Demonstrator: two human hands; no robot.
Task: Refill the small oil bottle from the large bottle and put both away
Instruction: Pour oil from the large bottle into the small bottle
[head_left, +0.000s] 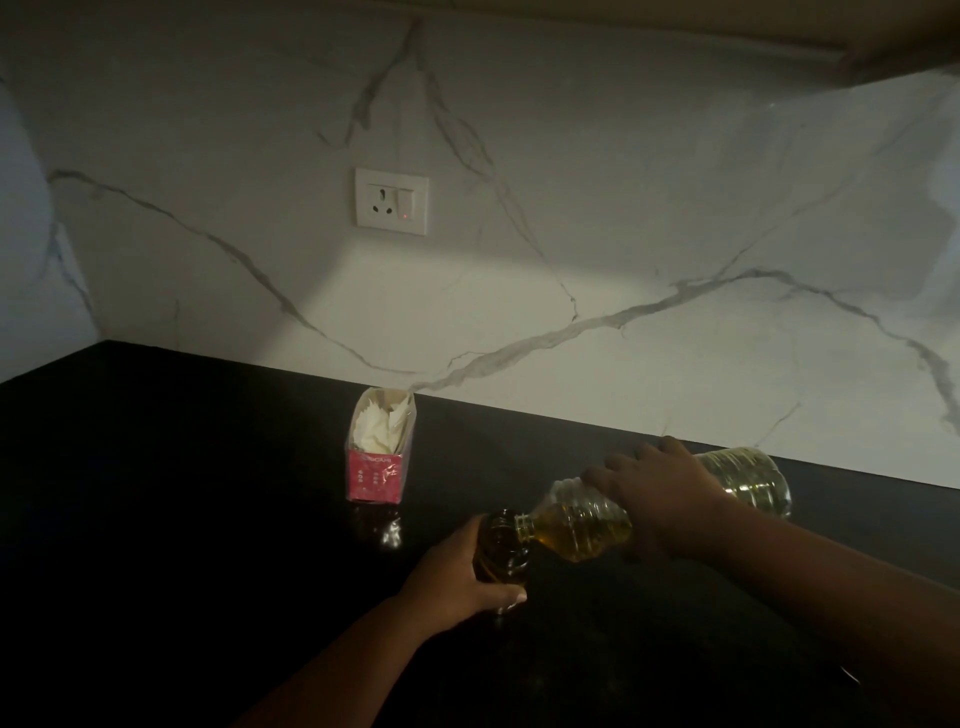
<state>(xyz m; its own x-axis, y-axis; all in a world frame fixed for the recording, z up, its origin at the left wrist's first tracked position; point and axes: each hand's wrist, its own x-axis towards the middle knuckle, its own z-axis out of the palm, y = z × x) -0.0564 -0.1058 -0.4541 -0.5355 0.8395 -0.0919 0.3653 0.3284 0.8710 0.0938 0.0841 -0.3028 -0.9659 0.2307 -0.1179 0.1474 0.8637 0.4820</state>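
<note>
A large clear ribbed bottle (582, 525) of yellow oil lies tipped almost flat above the black counter (182, 493), its open neck pointing left. My right hand (660, 499) grips it around the middle from above. The neck meets the mouth of a small dark oil bottle (501, 551), which stands upright on the counter. My left hand (457, 571) is wrapped around that small bottle from the left side. Oil fills the lower part of the large bottle near its neck.
A red and clear packet (379, 454) holding white paper stands on the counter behind and to the left of the bottles. A marble wall with a white socket plate (392, 201) rises at the back. A cabinet underside (727, 31) hangs above.
</note>
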